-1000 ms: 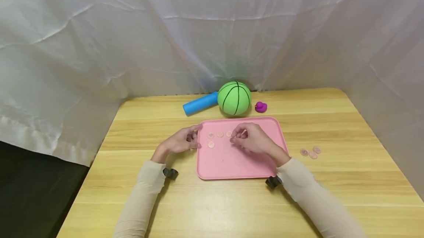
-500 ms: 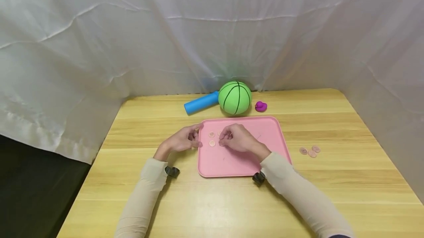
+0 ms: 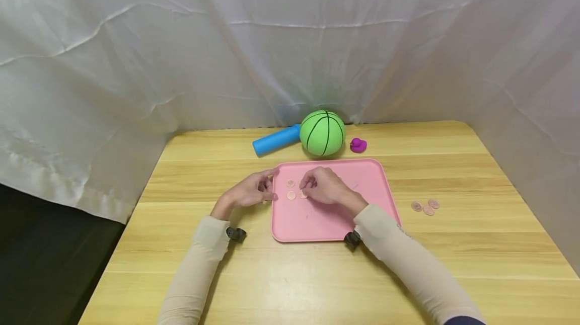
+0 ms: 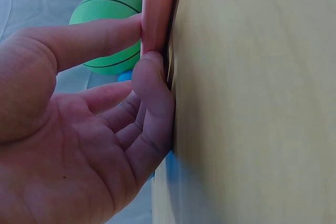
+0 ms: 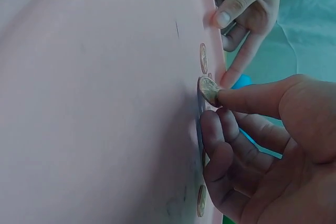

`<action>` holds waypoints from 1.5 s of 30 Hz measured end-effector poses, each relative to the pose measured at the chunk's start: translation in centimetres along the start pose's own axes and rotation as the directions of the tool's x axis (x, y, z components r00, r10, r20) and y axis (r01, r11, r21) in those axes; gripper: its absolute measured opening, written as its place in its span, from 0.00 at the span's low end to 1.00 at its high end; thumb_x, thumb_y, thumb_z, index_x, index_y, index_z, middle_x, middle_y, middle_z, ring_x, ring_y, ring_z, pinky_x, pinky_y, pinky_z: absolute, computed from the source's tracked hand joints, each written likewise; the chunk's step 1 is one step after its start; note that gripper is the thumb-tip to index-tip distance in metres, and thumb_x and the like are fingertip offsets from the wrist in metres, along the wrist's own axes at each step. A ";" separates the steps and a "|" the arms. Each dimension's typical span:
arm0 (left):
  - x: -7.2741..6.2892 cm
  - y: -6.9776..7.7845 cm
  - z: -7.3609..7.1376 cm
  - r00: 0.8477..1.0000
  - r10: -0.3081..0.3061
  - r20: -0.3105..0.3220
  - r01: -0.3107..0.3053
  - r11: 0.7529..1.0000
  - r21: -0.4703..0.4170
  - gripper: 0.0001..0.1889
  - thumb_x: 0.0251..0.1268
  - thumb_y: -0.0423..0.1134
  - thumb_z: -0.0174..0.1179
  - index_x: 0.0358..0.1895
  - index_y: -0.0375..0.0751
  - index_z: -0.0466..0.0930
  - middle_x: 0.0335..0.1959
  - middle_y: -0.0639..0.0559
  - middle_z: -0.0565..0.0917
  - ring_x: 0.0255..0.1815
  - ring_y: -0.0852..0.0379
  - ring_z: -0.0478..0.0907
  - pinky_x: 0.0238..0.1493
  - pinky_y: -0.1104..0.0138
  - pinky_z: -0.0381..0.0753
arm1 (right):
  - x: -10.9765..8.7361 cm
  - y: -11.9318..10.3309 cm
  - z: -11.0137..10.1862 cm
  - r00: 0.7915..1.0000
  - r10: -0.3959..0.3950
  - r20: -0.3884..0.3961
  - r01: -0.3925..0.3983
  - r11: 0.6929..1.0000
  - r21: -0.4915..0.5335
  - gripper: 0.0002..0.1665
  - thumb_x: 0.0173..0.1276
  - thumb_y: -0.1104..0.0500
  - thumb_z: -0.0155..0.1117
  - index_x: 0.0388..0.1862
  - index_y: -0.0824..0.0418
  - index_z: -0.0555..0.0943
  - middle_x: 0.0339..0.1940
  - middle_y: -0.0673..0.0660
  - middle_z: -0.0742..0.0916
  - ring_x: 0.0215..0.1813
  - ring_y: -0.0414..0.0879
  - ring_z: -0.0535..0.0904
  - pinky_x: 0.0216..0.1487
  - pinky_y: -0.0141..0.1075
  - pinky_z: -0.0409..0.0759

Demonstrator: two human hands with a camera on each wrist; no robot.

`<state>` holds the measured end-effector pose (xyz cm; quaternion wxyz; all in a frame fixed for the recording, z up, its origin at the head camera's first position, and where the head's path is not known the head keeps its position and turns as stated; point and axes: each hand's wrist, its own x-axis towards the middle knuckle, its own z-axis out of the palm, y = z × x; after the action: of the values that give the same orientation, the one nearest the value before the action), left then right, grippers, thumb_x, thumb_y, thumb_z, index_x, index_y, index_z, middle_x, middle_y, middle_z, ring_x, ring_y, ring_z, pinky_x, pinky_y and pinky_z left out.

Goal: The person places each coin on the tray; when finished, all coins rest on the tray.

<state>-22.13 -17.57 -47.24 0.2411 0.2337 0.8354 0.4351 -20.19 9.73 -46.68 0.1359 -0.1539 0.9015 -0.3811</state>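
A pink tray (image 3: 326, 229) lies on the wooden table. Several coins, such as one coin (image 3: 290, 183), lie in its left part; others behind my right hand are partly hidden. My left hand (image 3: 248, 190) grips the tray's left rim, thumb on the rim and a curled finger against its outer side in the left wrist view. Over the tray, my right hand (image 3: 326, 185) has its fingers curled. In the right wrist view its thumb is against a tilted coin (image 5: 209, 91), with the fingertips close by its edge. Whether those fingers touch this coin is hard to see.
Three loose coins (image 3: 428, 210) lie on the table (image 3: 476, 244) right of the tray. Behind it stand a green ball (image 3: 322, 134), a blue cylinder (image 3: 276, 140) and a purple rubber duck (image 3: 358, 145). A pale curtain (image 3: 317, 63) closes off the back.
My right hand has moved left across the tray with a coin, to beside the lower left coin. Over the last half second it has barely shifted. My left hand stays at the rim.
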 end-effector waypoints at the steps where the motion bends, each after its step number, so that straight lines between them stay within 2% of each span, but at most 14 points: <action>1: 0.0 0.1 0.0 1.000 -0.002 0.001 0.002 1.000 0.003 0.44 0.71 0.29 0.70 0.86 0.29 0.57 0.40 0.45 0.79 0.38 0.56 0.75 0.35 0.72 0.78 | -0.1 0.0 -0.1 1.000 -0.001 -0.004 0.001 1.000 0.005 0.04 0.71 0.65 0.73 0.42 0.59 0.90 0.37 0.53 0.90 0.41 0.43 0.84 0.51 0.38 0.84; 11: -0.2 0.1 0.0 1.000 -0.003 0.001 0.003 1.000 -0.012 0.45 0.71 0.30 0.70 0.86 0.29 0.57 0.40 0.46 0.78 0.39 0.55 0.74 0.33 0.72 0.77 | -2.2 0.4 -2.2 0.999 -0.003 -0.048 0.008 0.995 0.102 0.06 0.76 0.63 0.69 0.48 0.60 0.89 0.40 0.55 0.89 0.43 0.47 0.83 0.47 0.37 0.84; 20: -0.6 0.1 -0.2 1.000 -0.006 0.002 0.006 1.000 -0.028 0.45 0.72 0.29 0.70 0.87 0.30 0.55 0.41 0.45 0.78 0.38 0.55 0.74 0.31 0.72 0.77 | -4.9 2.3 -4.6 0.992 -0.007 -0.128 0.016 0.998 0.068 0.10 0.78 0.61 0.68 0.52 0.62 0.90 0.43 0.55 0.92 0.47 0.48 0.85 0.53 0.40 0.85; 27: -0.8 -0.1 -0.2 1.000 -0.011 0.012 0.011 0.999 -0.039 0.45 0.73 0.29 0.69 0.87 0.30 0.55 0.41 0.46 0.77 0.37 0.56 0.74 0.30 0.71 0.78 | -7.1 3.8 -6.7 0.980 -0.067 -0.189 0.077 0.996 0.043 0.10 0.77 0.63 0.70 0.51 0.65 0.91 0.46 0.61 0.92 0.48 0.49 0.85 0.52 0.35 0.84; 33: -0.7 -0.1 -0.2 1.000 0.007 0.005 -0.007 1.000 -0.016 0.44 0.73 0.29 0.69 0.87 0.29 0.56 0.41 0.45 0.78 0.39 0.55 0.74 0.33 0.72 0.77 | -9.1 5.4 -8.4 0.976 -0.008 -0.219 0.014 1.000 0.026 0.11 0.78 0.61 0.69 0.53 0.65 0.90 0.47 0.61 0.92 0.48 0.50 0.85 0.51 0.34 0.83; 40: -0.8 0.0 -0.2 1.000 0.016 0.007 -0.016 0.999 -0.032 0.44 0.72 0.28 0.69 0.86 0.28 0.56 0.40 0.45 0.79 0.39 0.55 0.74 0.32 0.72 0.77 | -11.3 7.4 -10.7 0.965 0.062 -0.254 -0.067 0.998 -0.008 0.13 0.79 0.57 0.69 0.55 0.63 0.90 0.47 0.62 0.92 0.50 0.53 0.86 0.45 0.31 0.84; 45: -0.7 0.0 -0.2 1.000 0.014 0.007 -0.014 1.000 -0.027 0.45 0.72 0.29 0.69 0.87 0.29 0.56 0.40 0.45 0.79 0.39 0.55 0.74 0.34 0.72 0.77 | -12.7 8.9 -12.6 0.962 0.084 -0.260 -0.095 0.995 -0.030 0.14 0.78 0.57 0.71 0.56 0.64 0.89 0.44 0.59 0.92 0.48 0.49 0.85 0.44 0.28 0.82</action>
<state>-21.69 -18.17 -47.03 0.2441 0.2376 0.8269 0.4474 -14.68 28.61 -43.05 0.0311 -0.0650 0.9253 -0.3723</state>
